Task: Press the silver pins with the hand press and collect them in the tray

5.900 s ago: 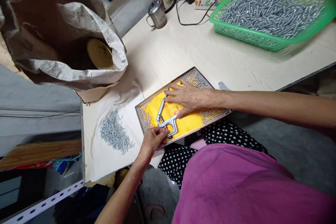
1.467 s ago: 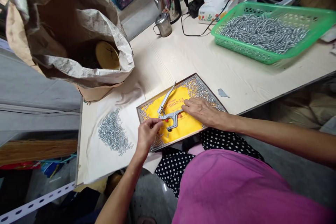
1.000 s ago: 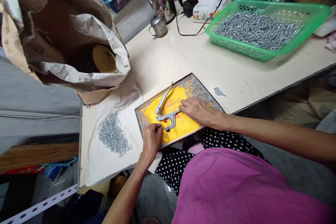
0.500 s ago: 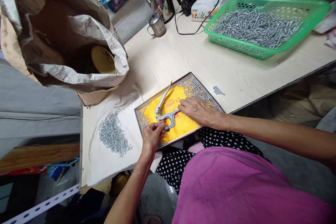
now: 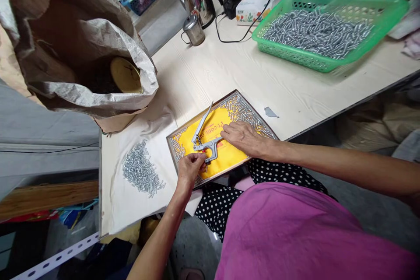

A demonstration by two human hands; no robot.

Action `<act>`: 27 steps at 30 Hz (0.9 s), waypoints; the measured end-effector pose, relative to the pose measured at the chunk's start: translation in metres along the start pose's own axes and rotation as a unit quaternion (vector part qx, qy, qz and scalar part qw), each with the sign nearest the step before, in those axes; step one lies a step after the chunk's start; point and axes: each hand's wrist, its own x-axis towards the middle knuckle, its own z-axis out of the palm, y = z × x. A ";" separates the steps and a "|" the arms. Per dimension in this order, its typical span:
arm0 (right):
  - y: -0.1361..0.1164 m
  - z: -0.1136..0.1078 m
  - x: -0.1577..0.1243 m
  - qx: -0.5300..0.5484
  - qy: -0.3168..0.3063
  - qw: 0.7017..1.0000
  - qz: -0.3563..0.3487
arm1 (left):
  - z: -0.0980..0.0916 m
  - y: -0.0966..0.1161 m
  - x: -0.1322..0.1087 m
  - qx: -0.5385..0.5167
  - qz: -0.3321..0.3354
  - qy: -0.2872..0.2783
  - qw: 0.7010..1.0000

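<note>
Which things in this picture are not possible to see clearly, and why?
- Head view: whether the left hand holds anything at the metal tool; its own fingers hide that spot.
- Head view: the print on the yellow cloth; the right hand and the tool cover part of it.
- Head view: the bottom of the sack; it is too dark inside.

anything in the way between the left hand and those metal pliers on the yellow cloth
Nothing visible: the left hand has its fingertips at the head of the pliers; the right hand rests at the lower handle.
</note>
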 end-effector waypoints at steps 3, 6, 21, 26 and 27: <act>0.001 -0.001 0.000 -0.004 -0.010 1.000 0.000 | 0.000 0.001 0.000 -0.001 -0.001 -0.006 1.000; 0.007 -0.004 0.005 -0.009 -0.004 1.000 -0.003 | 0.000 0.001 -0.001 -0.003 -0.001 -0.012 1.000; 0.035 -0.014 0.056 -0.014 -0.066 0.992 -0.102 | 0.001 0.004 -0.001 0.008 -0.007 -0.013 1.000; 0.034 -0.020 0.053 0.009 -0.060 0.993 -0.105 | 0.002 0.004 -0.002 -0.007 -0.020 -0.004 1.000; 0.034 -0.020 0.052 0.013 -0.057 0.992 -0.108 | 0.002 0.004 -0.002 -0.004 -0.020 -0.004 1.000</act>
